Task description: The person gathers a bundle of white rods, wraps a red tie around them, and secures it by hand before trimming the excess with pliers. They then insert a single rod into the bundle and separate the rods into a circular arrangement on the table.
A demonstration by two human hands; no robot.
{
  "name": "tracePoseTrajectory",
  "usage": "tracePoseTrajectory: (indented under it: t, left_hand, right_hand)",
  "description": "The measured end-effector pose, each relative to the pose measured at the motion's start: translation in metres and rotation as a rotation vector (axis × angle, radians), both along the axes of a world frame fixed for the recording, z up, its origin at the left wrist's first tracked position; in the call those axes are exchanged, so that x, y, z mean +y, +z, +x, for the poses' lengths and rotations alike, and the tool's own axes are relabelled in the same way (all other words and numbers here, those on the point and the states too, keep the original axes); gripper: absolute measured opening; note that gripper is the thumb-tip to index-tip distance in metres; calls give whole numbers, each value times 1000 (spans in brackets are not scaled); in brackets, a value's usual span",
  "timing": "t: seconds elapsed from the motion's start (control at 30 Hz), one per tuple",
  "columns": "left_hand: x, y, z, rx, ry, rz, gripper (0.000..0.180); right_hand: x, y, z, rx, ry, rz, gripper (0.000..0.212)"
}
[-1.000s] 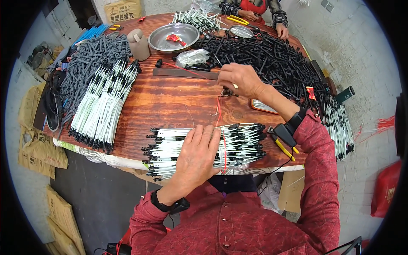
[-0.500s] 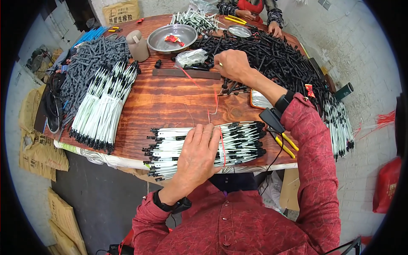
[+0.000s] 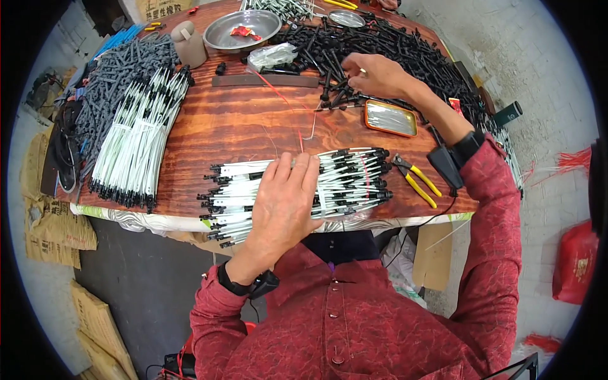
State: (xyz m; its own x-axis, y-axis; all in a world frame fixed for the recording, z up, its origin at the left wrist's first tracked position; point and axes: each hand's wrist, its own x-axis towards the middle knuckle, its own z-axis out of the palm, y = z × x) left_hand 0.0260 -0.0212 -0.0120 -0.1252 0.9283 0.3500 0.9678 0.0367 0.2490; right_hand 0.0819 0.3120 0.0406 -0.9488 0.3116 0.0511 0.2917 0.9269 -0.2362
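Note:
My left hand point(image 3: 282, 196) lies flat, fingers stretched, on a bundle of thin white rods with black ends point(image 3: 345, 183) near the table's front edge. A white band point(image 3: 322, 197) goes round the bundle, and a red cord point(image 3: 278, 94) runs from beyond it to near my fingertips. Another red strand crosses the bundle's right part. Over the near edge of the black-part pile, my right hand point(image 3: 383, 77) is closed with bent fingers. A small pale bit shows at those fingers; what it is, I cannot tell.
Black plastic parts point(image 3: 405, 47) are heaped at the back right. Yellow-handled pliers point(image 3: 418, 180) and a tin of thin pale pieces point(image 3: 391, 118) lie to the right. Another rod bundle point(image 3: 133, 145), grey parts point(image 3: 120, 76) and a metal bowl point(image 3: 218, 35) are left and back.
My right hand has moved right, and the pale tin now shows fully. The left hand still presses the bundle. The red strand across it has shifted right. The whole view has tilted slightly.

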Motion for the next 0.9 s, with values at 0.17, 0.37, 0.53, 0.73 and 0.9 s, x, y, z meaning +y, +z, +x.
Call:
tracePoseTrajectory:
  t: [0.17,0.37,0.53,0.73,0.9]
  left_hand:
    - [1,-3,-2,0,7,40,98]
    - [0,-3,-3,21,6,44,97]
    - [5,5,0,10,-11,39,96]
    - [5,2,2,23,-14,58,96]
    - [5,1,1,35,-16,71,96]
  right_hand:
    - [-60,39,45,-326,113,-631,30]
    - [-132,40,102,-240,581,-498,20]
    - [-158,7,132,-56,571,78,14]
    - [-155,-4,130,95,609,53,11]
    - [-153,-9,128,253,638,61,12]
